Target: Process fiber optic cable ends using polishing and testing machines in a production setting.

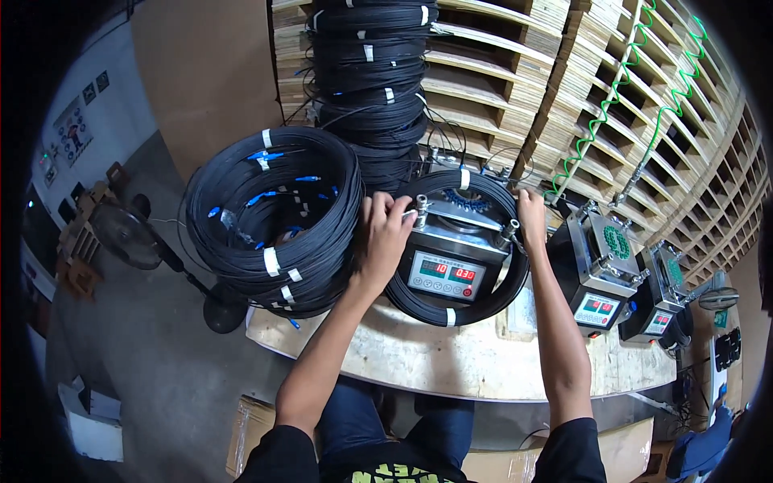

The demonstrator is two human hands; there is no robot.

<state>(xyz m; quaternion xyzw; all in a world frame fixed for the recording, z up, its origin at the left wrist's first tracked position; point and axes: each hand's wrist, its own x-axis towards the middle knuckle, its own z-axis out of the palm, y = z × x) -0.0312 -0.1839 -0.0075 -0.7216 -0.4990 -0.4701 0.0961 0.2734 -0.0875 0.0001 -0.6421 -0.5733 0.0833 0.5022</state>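
A coil of black cable (419,311), bound with white tape bands, stands in front of and around a boxy machine (448,276) with red lit digits. My left hand (385,237) is closed at the coil's left side, its fingertips beside a metal post (421,208) of the machine. On the coil's upper right side, my right hand (531,216) is closed with the fingers curled over it. Part of the coil is hidden behind my left hand. Blue connectors (460,200) in a ring show on the machine's top, through the coil.
Left of my left hand stands a wide stack of black cable coils (278,294) with blue-tipped ends inside; a taller stack (366,88) is behind. Two similar machines (600,278) with green tops sit at right on the wooden table (386,354). A fan (129,233) stands at left.
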